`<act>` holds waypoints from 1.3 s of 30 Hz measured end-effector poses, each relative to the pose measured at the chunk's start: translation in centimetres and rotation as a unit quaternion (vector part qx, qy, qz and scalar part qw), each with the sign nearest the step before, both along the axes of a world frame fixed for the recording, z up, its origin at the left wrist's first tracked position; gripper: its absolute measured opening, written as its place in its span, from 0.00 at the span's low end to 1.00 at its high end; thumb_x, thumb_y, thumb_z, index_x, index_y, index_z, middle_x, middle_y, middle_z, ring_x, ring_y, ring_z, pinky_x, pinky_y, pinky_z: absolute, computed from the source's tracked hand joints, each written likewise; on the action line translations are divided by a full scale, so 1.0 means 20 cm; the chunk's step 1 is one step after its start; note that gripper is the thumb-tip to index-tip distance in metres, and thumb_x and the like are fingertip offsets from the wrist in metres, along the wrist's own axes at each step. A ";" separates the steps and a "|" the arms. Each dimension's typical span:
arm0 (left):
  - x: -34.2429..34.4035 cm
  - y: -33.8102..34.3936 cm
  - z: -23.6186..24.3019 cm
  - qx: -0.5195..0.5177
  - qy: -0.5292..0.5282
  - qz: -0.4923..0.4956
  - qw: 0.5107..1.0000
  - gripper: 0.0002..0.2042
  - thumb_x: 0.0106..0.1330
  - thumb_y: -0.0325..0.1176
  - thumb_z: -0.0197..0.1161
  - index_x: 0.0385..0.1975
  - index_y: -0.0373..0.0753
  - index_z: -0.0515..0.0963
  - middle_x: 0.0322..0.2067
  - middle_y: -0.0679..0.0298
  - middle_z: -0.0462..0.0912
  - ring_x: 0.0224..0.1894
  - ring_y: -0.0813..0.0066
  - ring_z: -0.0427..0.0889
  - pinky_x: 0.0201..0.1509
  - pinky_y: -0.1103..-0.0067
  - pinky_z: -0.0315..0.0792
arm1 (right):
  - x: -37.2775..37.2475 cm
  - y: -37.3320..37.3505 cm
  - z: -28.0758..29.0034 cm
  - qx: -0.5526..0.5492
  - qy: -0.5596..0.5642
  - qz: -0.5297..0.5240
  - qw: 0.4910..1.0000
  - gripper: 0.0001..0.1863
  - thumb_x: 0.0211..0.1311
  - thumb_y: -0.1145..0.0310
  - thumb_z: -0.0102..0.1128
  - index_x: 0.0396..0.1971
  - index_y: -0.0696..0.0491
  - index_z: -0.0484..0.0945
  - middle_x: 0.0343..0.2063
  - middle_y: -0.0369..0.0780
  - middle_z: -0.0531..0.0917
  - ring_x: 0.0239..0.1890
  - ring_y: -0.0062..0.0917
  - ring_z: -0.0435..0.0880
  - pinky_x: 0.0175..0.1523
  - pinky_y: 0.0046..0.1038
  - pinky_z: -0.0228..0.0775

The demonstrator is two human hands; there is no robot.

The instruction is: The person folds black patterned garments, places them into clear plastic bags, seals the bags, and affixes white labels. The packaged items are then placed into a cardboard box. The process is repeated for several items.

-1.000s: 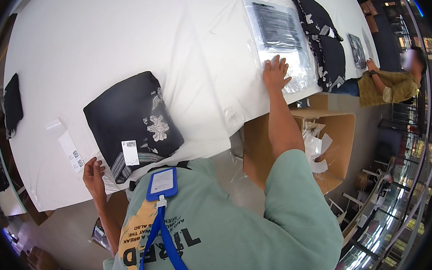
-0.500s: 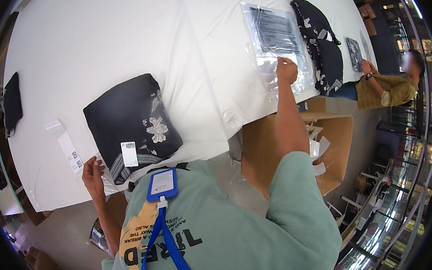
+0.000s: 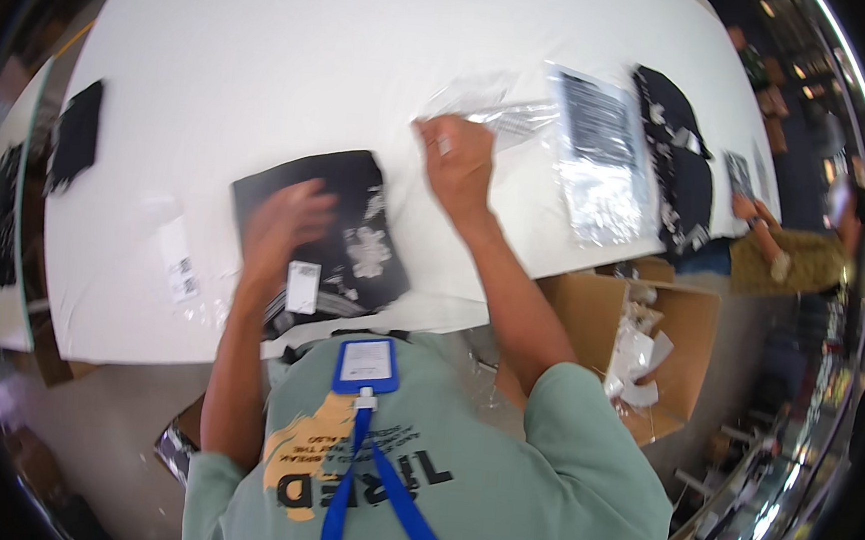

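My right hand [image 3: 457, 161] pinches a clear plastic bag [image 3: 508, 118], which trails to the right above the white table. Over the folded black garment [image 3: 341, 218] in front of me is my left hand [image 3: 291, 218]; its fingers are stretched out, somewhat blurred, and nothing shows in them. Whether they touch the cloth I cannot tell. The garment has pale floral patterns and a white tag [image 3: 302, 287] near its front edge.
A stack of clear plastic bags [image 3: 601, 161] lies beside folded black garments [image 3: 694, 193] at the right. Label strips [image 3: 180, 262] lie at the left. An open cardboard box [image 3: 688, 338] with scraps stands below the table edge. A co-worker [image 3: 784, 260] works at the far right.
My right hand has moved left from the bag stack, bringing a clear bag with it. The left hand has risen from the table edge to over the garment. The view has shifted.
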State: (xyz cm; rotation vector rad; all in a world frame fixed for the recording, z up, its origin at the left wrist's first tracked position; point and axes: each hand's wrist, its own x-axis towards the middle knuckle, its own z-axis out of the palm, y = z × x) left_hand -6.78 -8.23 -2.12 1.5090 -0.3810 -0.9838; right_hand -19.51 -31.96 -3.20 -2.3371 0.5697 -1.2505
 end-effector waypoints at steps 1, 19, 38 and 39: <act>0.00 -0.08 0.00 -0.013 0.081 -0.027 0.996 0.33 0.76 0.58 0.48 0.66 0.34 0.69 0.56 0.52 0.80 0.53 0.65 0.82 0.57 0.69 0.75 | 0.06 0.16 0.00 -0.020 0.023 0.049 0.998 0.09 0.57 0.67 0.71 0.26 0.52 0.78 0.24 0.39 0.82 0.31 0.35 0.81 0.45 0.43 0.69; 0.24 0.12 0.27 -0.149 0.000 0.170 0.974 0.11 0.75 0.41 0.59 0.39 0.41 0.68 0.31 0.61 0.83 0.38 0.65 0.90 0.39 0.74 0.82 | 0.24 0.50 0.05 -0.004 0.014 0.010 1.000 0.12 0.52 0.77 0.67 0.37 0.47 0.85 0.47 0.37 0.80 0.58 0.36 0.76 0.68 0.61 0.53; -0.08 0.21 0.03 0.128 -0.634 -0.049 0.761 0.13 0.60 0.33 0.69 0.44 0.44 0.78 0.37 0.62 0.83 0.50 0.60 0.80 0.62 0.63 0.66 | 0.07 0.59 0.01 0.002 0.265 0.137 0.954 0.05 0.57 0.67 0.70 0.33 0.47 0.85 0.29 0.30 0.83 0.43 0.27 0.81 0.70 0.53 0.53; -0.05 0.18 0.04 0.140 -0.594 -0.063 0.790 0.11 0.62 0.33 0.67 0.43 0.43 0.77 0.32 0.63 0.83 0.47 0.60 0.82 0.61 0.63 0.68 | 0.06 0.57 0.05 0.003 0.311 0.129 0.942 0.07 0.56 0.65 0.71 0.35 0.46 0.85 0.34 0.33 0.84 0.44 0.30 0.81 0.69 0.53 0.54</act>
